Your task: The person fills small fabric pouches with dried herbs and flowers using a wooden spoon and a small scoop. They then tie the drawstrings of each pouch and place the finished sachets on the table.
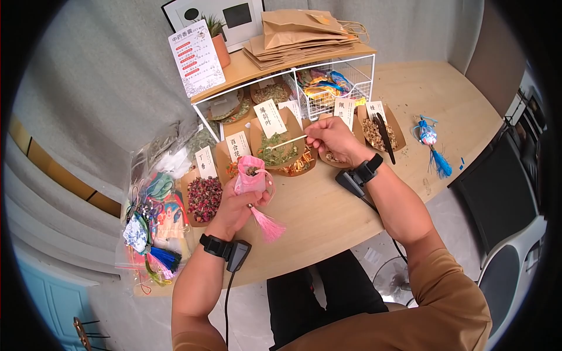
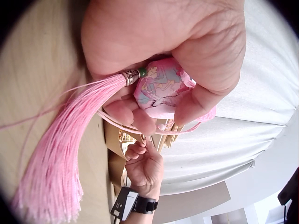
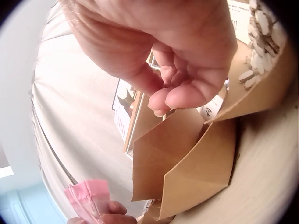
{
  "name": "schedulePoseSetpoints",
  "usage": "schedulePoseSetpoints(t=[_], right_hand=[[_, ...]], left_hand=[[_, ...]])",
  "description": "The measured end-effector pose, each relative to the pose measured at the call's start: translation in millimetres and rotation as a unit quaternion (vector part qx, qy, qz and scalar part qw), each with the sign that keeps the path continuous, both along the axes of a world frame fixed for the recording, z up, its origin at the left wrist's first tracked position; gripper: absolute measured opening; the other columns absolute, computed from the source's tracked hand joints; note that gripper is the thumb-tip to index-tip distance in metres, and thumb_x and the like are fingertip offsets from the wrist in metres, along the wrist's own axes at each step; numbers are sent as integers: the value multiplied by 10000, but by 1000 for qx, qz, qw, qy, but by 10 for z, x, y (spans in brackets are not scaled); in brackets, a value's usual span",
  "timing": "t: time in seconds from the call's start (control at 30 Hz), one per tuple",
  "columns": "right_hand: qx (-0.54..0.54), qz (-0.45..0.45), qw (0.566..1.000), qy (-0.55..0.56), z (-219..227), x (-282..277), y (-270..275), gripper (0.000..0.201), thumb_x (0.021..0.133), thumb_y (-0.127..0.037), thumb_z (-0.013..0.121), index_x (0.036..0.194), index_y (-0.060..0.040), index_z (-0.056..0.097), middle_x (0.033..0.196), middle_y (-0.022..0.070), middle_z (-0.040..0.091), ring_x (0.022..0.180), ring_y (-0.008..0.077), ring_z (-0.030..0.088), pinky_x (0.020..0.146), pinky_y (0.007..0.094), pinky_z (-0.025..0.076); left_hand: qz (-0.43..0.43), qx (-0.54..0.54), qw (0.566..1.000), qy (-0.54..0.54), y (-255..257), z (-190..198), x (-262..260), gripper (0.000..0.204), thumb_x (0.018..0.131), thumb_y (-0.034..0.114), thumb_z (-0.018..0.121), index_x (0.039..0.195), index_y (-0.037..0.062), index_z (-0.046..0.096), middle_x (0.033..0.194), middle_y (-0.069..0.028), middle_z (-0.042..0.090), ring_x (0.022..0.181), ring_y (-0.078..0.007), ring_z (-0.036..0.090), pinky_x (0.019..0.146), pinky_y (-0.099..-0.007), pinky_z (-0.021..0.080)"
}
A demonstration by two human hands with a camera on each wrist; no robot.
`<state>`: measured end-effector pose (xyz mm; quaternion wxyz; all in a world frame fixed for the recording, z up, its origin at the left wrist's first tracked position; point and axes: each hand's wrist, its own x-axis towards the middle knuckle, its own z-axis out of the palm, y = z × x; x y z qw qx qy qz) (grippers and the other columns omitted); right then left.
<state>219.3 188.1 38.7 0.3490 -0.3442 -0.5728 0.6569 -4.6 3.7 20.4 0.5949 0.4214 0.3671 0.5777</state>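
Your left hand (image 1: 233, 210) curls round the pink pouch (image 1: 248, 183), mouth open, near the dried rosebuds (image 1: 204, 198). Your right hand (image 1: 335, 140) pinches a thin white stick (image 1: 288, 142) at the green leaves (image 1: 280, 155), apparently scooping; loading calls for a steady pouch.

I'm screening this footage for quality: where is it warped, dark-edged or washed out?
Head view: wide-angle distortion bows the table, with black corners; left wrist view: dark corners, bright, pale curtain; right wrist view: curtain washed out, pink pouch slightly soft.
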Motion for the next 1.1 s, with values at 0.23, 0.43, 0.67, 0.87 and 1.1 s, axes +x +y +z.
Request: schedulePoseSetpoints(t=[0.23,0.43,0.67,0.87,1.1], right_hand=[[-10,-9,1000,23,2,8,21,95,891,-78,637,848,5,657,715,35,658,562,60,569,473,185,452],[-39,19,995,86,109,39,-29,85,908,-81,630,878,-9,662,735,29,663,580,57,578,491,180,457],[-12,131,981,142,142,41,-137,96,903,-59,639,945,17,681,743,44,664,603,72,598,535,184,487],[48,190,971,140,148,40,-185,155,897,-46,650,1035,18,680,808,58,682,658,82,629,581,194,535],[8,129,972,196,152,32,-165,157,903,-73,652,1023,22,686,803,49,682,663,80,621,576,198,517]], left_hand=[[-7,5,1000,0,10,-7,0,330,808,62,678,1113,-16,576,992,-70,633,794,-142,628,655,-244,481],[0,-4,1000,4,10,0,2,335,811,69,677,1119,-14,575,979,-66,632,791,-129,624,647,-231,474],[-5,-2,1000,-3,7,3,8,342,814,73,680,1128,-9,571,980,-62,633,794,-124,627,651,-228,479],[-8,-5,1000,-3,5,3,14,328,816,76,685,1114,-10,578,966,-62,635,793,-124,626,654,-228,477],[-5,-3,1000,2,1,18,19,325,811,75,683,1107,-15,580,938,-67,640,784,-132,625,651,-231,471]])
